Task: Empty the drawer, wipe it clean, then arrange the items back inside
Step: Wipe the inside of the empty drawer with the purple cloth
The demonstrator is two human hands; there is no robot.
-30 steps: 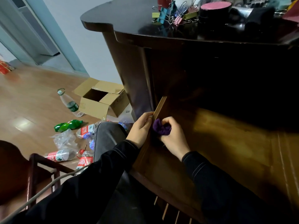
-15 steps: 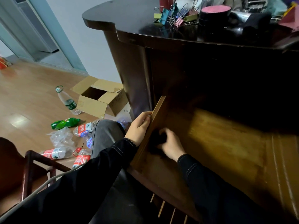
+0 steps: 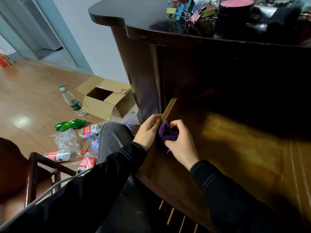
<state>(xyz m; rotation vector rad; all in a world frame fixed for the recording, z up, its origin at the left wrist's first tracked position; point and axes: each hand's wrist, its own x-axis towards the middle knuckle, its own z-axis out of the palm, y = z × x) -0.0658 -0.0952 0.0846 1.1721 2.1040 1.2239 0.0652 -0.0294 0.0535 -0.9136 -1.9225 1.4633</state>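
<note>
Head view: drawer (image 3: 235, 140) is pulled well out from the dark desk (image 3: 134, 14), its wood floor bare, so this looks like the wipe step with emptying done. Left hand (image 3: 148, 132) has fingers curled over the top edge of the drawer's left side wall (image 3: 168, 108), bracing it from outside. Right hand (image 3: 180, 142) is clenched round a bunched purple cloth (image 3: 167, 132), pressed to the inner face of that same wall, near its front half. Binder clips (image 3: 188, 10) and a pink-topped tub (image 3: 237, 5) sit up on the desk top, probably the drawer's contents waiting to go back. Risks as I judge them: 1, the drawer is far out, so hard downward pressure could tilt it or pull it off its runners. 2, the cloth is a small wad, so knuckles may scrape the wall, or it may slip out. 3, the back of the drawer is in deep shadow, easy to skip. 4, jolting the desk could send clips down into the wiped drawer or onto the floor among the plastic bottles (image 3: 72, 101).
</note>
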